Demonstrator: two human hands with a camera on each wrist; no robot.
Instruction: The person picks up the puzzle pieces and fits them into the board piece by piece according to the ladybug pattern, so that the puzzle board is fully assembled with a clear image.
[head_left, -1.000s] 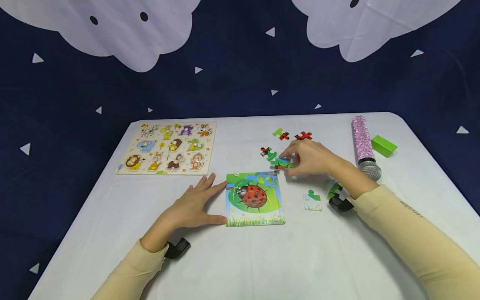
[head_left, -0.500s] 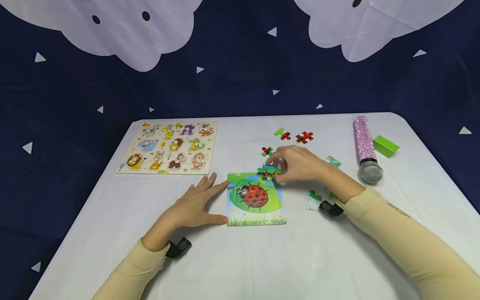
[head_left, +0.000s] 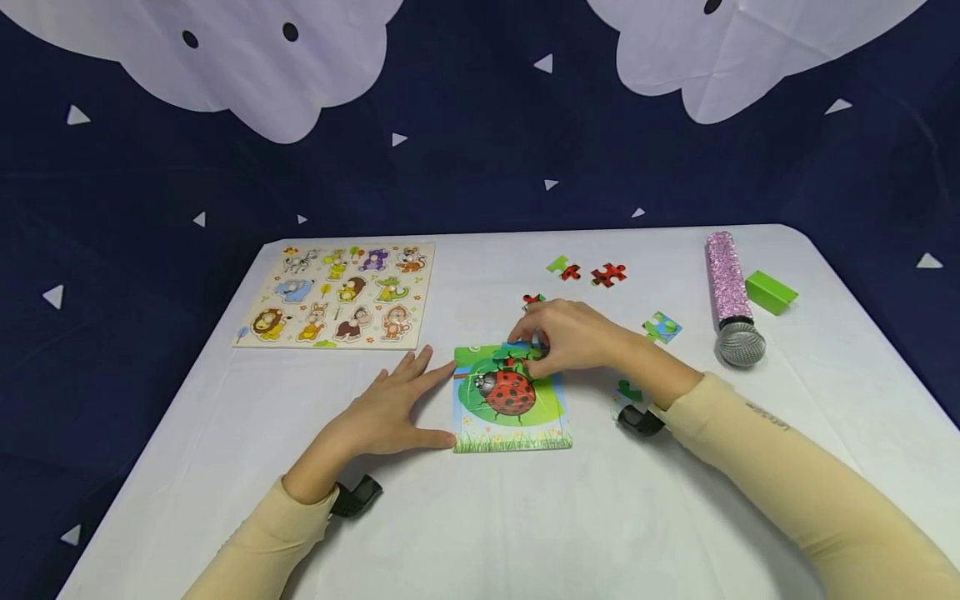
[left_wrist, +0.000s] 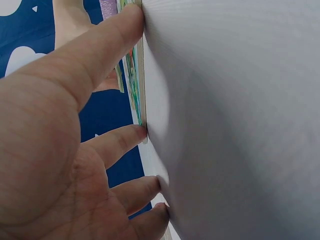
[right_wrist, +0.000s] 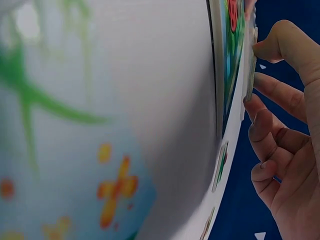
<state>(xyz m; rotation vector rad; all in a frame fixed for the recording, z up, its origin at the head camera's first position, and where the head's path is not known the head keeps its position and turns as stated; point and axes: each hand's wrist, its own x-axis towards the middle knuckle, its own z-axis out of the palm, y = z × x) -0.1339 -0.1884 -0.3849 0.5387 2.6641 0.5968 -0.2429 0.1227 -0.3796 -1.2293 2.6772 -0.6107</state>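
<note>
A square puzzle board with a ladybug picture lies in the middle of the table. My left hand rests along its left side, fingers spread; in the left wrist view the thumb and index fingertip meet the board's edge. Over the board's upper right part, my right hand pinches a green, blue and red jigsaw piece. Seen from the right wrist, that thin piece stands between thumb and fingertips, above the board surface. Part of it is hidden by the fingers.
Loose jigsaw pieces lie beyond the right hand, among them a red one and a blue-green one. An animal peg puzzle lies at back left. A pink glitter microphone and a green block lie at right.
My right hand has carried the jigsaw piece left and nearer, from beside the board to over its upper right part. The left hand has stayed at the board's left edge.
</note>
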